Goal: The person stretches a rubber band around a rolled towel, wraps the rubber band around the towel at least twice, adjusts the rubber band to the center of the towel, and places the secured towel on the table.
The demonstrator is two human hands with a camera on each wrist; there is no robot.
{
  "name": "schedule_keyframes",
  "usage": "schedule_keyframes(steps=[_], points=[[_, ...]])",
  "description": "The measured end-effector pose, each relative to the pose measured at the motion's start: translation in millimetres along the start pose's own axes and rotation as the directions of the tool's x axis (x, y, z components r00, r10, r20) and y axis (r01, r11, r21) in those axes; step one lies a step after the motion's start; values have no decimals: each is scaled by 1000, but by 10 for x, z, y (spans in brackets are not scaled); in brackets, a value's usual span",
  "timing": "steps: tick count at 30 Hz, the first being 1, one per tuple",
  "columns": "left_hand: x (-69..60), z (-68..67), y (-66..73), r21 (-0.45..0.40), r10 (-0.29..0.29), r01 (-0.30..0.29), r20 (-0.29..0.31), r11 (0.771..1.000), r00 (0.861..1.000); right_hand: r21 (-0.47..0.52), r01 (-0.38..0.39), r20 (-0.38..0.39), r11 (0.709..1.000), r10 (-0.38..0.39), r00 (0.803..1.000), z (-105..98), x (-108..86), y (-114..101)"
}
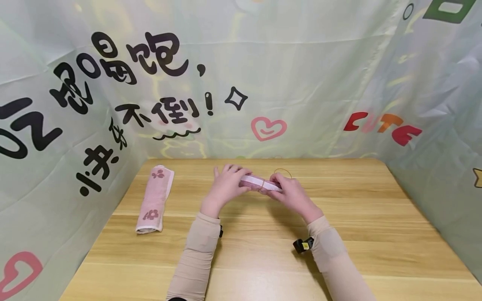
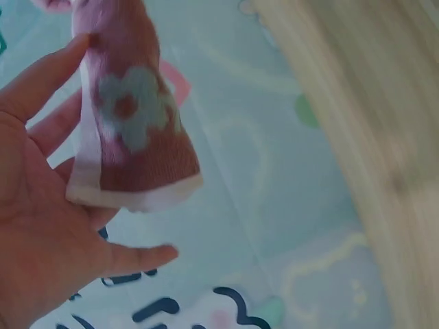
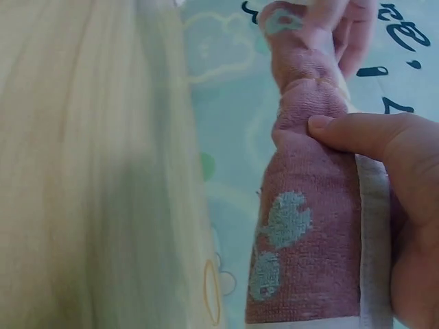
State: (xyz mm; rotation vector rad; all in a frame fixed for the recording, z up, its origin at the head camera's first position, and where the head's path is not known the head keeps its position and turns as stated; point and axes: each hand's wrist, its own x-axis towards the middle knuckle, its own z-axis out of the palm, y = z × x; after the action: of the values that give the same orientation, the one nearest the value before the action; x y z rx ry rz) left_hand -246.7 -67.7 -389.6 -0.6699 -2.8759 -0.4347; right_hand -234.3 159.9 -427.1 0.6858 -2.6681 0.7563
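Observation:
Both hands hold a rolled-up mauve towel (image 1: 251, 181) with white edging and pale flower patterns above the table. A thin elastic band (image 1: 262, 185) circles its middle and pinches it in, as the right wrist view also shows. My left hand (image 1: 224, 186) grips the left part between thumb and fingers, with one finger sticking out past the towel in the left wrist view. My right hand (image 1: 295, 196) pinches the other part, its thumb (image 3: 363, 133) pressed on the cloth near the band. The fingers behind the towel are partly hidden.
A folded pink towel (image 1: 155, 200) with darker flowers lies at the table's left side. Another thin elastic band (image 1: 283, 170) lies near the back edge, behind the right hand. Printed fabric (image 1: 301, 83) walls in the wooden table (image 1: 256, 267) at the back and sides.

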Motion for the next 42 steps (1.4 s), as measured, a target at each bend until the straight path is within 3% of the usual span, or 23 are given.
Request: schedule_keyframes(steps=[4,8,15,18,20,23,26,30,34,42], points=[[-25,54,79,42,29,-27,-56,999,998,87,-53,60,995,47,997,-44,-7,20],[-37,86,98,67,41,-36,-84,997,996,138,-61,102,989,47,994,-74,-9,27],[-12,88,34,67,40,-38,-31,997,999,192,-64,122,979,41,992,-118,-7,15],[-4,68,-3,31,36,-37,14,999,999,189,15,39,982,-23,999,-97,1,4],[0,52,-23,1,32,-32,49,999,998,155,131,-51,979,-124,991,-67,13,-10],[5,31,-48,-49,41,-36,87,998,995,64,300,-171,952,-286,943,-17,29,-41],[8,9,-65,-107,51,-38,123,994,991,11,384,-204,923,-374,905,27,34,-82],[6,-10,-74,-153,62,-34,183,988,981,-36,403,-176,914,-403,898,69,34,-127],[6,-6,-68,-147,92,-60,221,987,971,-56,403,-155,914,-406,901,89,24,-149],[7,44,-39,-80,149,-137,157,987,976,-12,407,-167,913,-404,900,105,7,-117]])
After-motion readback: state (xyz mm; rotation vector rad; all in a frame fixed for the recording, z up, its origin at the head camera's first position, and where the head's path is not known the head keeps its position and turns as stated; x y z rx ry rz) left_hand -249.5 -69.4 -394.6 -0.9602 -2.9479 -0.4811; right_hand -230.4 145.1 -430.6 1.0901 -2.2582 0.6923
